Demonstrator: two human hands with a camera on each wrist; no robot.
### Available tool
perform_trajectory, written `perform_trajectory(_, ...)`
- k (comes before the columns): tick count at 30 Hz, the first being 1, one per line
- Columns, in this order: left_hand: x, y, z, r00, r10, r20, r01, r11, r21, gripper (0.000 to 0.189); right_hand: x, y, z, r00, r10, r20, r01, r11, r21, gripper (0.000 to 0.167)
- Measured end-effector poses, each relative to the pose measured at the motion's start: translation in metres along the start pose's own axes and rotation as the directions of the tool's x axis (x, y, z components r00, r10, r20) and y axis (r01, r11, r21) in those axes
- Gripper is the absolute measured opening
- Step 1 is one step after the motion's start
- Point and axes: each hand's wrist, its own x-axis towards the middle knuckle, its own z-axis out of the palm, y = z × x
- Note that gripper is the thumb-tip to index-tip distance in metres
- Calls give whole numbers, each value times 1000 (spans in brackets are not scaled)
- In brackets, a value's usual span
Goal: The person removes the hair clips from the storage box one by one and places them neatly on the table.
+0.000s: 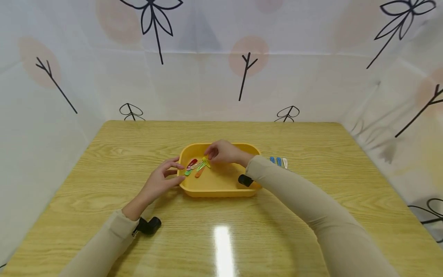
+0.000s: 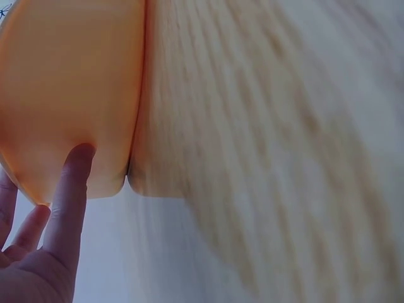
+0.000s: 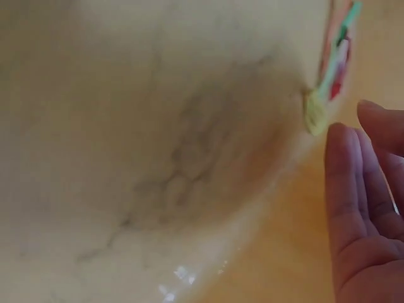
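Hair clips in several colours lie grouped at the left end of a shallow yellow tray. Among them are a dark red clip, a green clip, an orange clip and a yellow clip. My right hand reaches over the tray, its fingertips close beside the yellow clip. In the right wrist view, thumb and straight fingers stand apart with nothing between them. My left hand rests at the tray's left end, a straight digit touching the tray's outer wall.
Right of the tray, two blue clips and a white clip lie in a row on the wooden table. A patterned cloth hangs behind the table. Black wrist cameras sit on both wrists; the right one overlaps the tray in the head view.
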Motion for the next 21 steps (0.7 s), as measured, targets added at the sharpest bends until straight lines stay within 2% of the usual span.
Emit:
perform_trajectory(7, -1, 1, -1, 1000, 2, 14, -2, 1000, -29, 33, 6, 3, 9, 1000, 8, 27, -7, 1000, -28, 32)
perform_trajectory(12, -1, 0, 0, 1000, 1, 15, -1, 999, -36, 33, 10, 6, 17, 1000, 14, -4, -15, 997, -82, 34)
perform_trajectory(21, -1, -3, 0, 1000, -9, 9, 10, 1000, -7, 33, 10, 8, 24, 998, -44, -46, 35, 981, -193, 32)
